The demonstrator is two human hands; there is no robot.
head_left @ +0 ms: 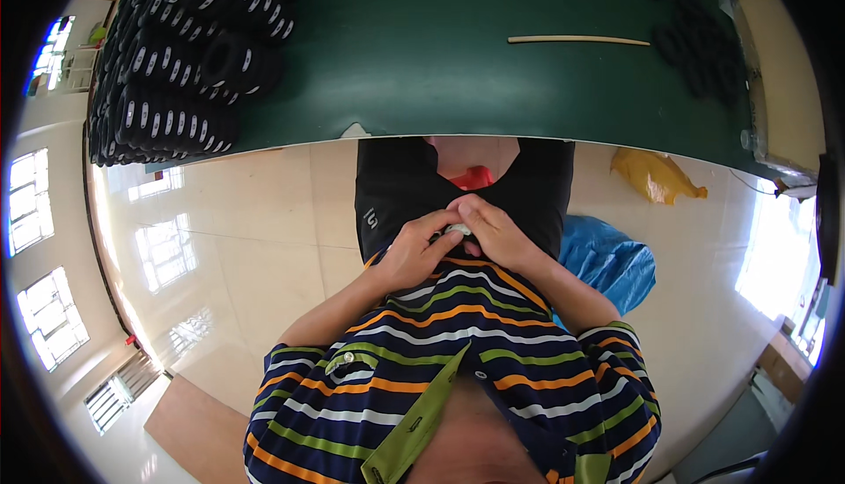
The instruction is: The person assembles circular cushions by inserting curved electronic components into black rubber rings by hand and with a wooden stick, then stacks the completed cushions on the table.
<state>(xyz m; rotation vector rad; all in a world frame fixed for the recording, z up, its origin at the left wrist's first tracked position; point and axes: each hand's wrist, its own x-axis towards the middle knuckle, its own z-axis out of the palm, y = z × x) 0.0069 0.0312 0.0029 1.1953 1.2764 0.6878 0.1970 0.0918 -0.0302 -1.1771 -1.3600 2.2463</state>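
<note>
My left hand (421,245) and my right hand (495,236) meet over my lap, below the table's near edge. Their fingers are curled in and overlap. Between them shows a bit of a small whitish thing (458,230), mostly hidden by the fingers, so its kind is unclear. The left thumb and fingers close around it. The right hand's fingers lie bent over the left fingertips, and what they grip, if anything, is hidden.
Black ring-shaped pieces with white labels (167,119) are stacked on the green table (422,88) at left. A thin wooden stick (576,40) lies toward the right, near more black rings (695,53) and a cardboard box (779,70). Blue (603,260) and yellow (653,174) plastic bags lie on the floor.
</note>
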